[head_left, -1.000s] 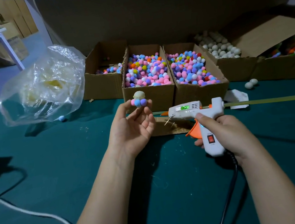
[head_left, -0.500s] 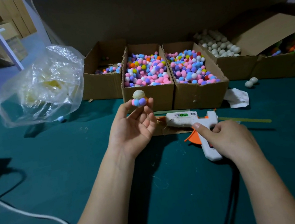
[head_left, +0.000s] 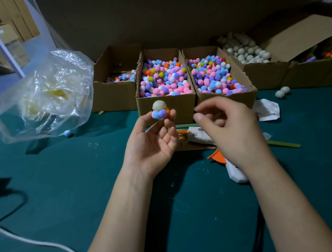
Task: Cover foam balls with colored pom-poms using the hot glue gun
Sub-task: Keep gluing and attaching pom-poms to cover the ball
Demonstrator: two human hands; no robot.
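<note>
Green felt [head_left: 42,196] covers the work surface, with a row of open cardboard boxes across the upper middle of the frame. Just above centre, the left hand [head_left: 152,144] pinches a foam ball [head_left: 160,110] between fingertips and thumb; a band of pom-poms rings its lower part while the pale top is bare. The right hand [head_left: 227,130], right of centre, hovers empty with fingers loosely curled and parted, gripping nothing. Beneath it the glue gun [head_left: 200,137] lies on the felt on a scrap of cardboard. Judging from this, the step in hand is picking the next pom-pom: the right hand needs to reach up to the middle box of pom-poms [head_left: 163,77] directly behind the ball, take one, and press it onto the bare foam. I cannot tell whether the bare top carries wet glue.
</note>
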